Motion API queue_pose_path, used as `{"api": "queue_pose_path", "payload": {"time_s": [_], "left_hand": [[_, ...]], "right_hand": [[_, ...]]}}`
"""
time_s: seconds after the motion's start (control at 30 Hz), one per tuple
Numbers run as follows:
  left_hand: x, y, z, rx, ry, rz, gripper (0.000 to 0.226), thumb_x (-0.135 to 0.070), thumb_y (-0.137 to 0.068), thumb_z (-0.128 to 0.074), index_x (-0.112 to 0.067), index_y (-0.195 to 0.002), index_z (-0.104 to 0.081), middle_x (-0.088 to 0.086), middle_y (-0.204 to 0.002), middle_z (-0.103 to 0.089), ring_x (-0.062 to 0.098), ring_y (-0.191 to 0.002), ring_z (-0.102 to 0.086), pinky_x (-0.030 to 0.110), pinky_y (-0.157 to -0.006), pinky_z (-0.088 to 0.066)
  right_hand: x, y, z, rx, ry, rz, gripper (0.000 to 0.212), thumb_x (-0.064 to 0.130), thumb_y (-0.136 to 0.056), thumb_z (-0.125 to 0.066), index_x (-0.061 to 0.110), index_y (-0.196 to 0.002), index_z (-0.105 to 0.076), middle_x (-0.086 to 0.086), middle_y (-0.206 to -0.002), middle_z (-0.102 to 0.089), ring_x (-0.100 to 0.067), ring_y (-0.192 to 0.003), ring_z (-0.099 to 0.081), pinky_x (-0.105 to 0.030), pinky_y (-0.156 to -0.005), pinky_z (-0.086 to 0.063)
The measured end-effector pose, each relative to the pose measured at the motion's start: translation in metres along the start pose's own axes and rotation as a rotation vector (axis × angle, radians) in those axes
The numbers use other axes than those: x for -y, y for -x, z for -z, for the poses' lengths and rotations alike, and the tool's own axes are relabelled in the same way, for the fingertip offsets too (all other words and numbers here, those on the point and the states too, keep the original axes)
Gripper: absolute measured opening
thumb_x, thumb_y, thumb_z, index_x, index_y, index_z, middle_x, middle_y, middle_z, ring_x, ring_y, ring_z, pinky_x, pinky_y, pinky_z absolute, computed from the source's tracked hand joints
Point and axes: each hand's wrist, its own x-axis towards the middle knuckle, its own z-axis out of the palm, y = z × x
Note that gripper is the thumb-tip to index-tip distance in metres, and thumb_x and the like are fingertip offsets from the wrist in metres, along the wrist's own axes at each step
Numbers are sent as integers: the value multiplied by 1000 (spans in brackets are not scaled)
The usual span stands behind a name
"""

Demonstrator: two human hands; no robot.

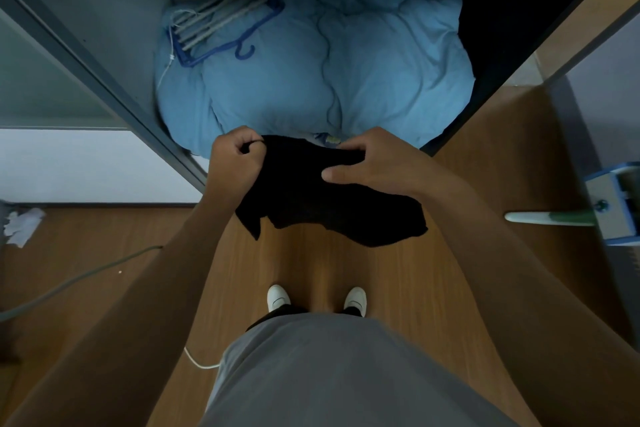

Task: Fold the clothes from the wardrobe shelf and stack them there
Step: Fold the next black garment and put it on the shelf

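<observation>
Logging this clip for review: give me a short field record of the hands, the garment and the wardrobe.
black garment: hangs loose above wooden floor, not folded
left hand: grips its top edge
right hand: holds the same edge, thumb on front
wardrobe: blue duvet inside, blue hanger lying on it

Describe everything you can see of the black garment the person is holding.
The black garment is soft, matt cloth, not yet folded; its type cannot be told. It hangs crumpled in the air, its lower edge uneven: a narrow flap on the left, a wider part on the right. The left hand grips its top left corner in curled fingers; the right hand pinches its top edge, thumb across the front. It is held before the blue duvet, above the wooden floor.
</observation>
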Motion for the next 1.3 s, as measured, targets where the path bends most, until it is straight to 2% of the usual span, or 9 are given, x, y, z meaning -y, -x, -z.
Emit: {"api": "queue_pose_path", "payload": {"time_s": [0.2, 0.3, 0.5, 0.63, 0.73, 0.83, 1.1, 1.2, 1.3], "left_hand": [[-2, 6, -10, 84, 129, 135, 27, 12, -87, -48, -4, -103, -63, -6, -66, -44, 4, -56, -41, 18, -56, -38], [-7, 8, -11, 167, 40, 35, 24, 12, -85, -50, -5, -84, -67, -7, -60, -52, 2, -55, -46, 17, -58, -39], [-17, 8, -19, 177, -1, -64, 21, 2, -82, -45, 6, -63, -52, 21, -58, -48, 14, -58, -43, 30, -56, -33], [-21, 5, -14, 225, 92, -37, 30, -5, -84, -39, -10, -55, -36, 2, -54, -33, 3, -50, -33, 24, -51, -27], [-20, 4, -5, 381, 161, 18, 34, -14, -92, -44, -13, -58, -44, 0, -56, -39, 7, -54, -40, 25, -55, -31], [-16, 5, 1, 567, 168, 86, 34, -32, -95, -60, -15, -66, -58, -8, -58, -51, 5, -54, -48, 19, -52, -36], [-4, 8, -10, 739, -25, 103, 32, -21, -98, -63, -1, -74, -59, 0, -64, -52, 4, -60, -49, 18, -57, -35], [-4, 9, -13, 713, -84, 19, 26, -16, -99, -60, -19, -73, -55, -7, -71, -51, -3, -63, -50, 11, -61, -36], [-6, 6, -22, 594, -107, -105, 8, -4, -96, -61, -7, -90, -66, 8, -88, -59, 10, -82, -56, 19, -73, -38]], "right_hand": [[-6, -2, 9, -67, 20, 32, 17, 11, -97, -63, 4, -107, -74, -13, -104, -74, -21, -97, -68, -34, -92, -52], [-9, -3, 12, -53, 104, -1, 15, 2, -91, -59, -1, -97, -72, -19, -96, -71, -24, -87, -67, -37, -82, -52], [-14, -5, 0, -57, 83, -90, 23, 0, -84, -53, 5, -62, -50, -5, -60, -43, -7, -51, -40, -27, -54, -31], [-17, -4, -12, -76, -167, -78, 27, 6, -87, -54, 4, -61, -51, -1, -54, -39, -6, -46, -37, -25, -48, -26], [-22, -5, -10, -13, -137, -35, 38, 26, -91, -66, -2, -66, -57, 1, -56, -48, -5, -49, -46, -22, -49, -32], [-26, -8, -7, -32, -87, -2, 43, 33, -91, -72, 17, -54, -57, 9, -51, -49, 0, -45, -45, -17, -47, -31], [-28, -5, 3, 90, 6, 20, 32, 27, -93, -72, 9, -67, -69, 11, -52, -50, 1, -45, -45, -13, -45, -32], [-26, -4, 7, 153, 34, 23, 35, 24, -94, -71, 3, -67, -66, 17, -46, -46, 0, -43, -44, -13, -45, -31], [-20, -6, 7, 194, 61, 66, 35, 22, -96, -69, 5, -65, -65, 14, -49, -48, -2, -45, -46, -15, -47, -31]]}}
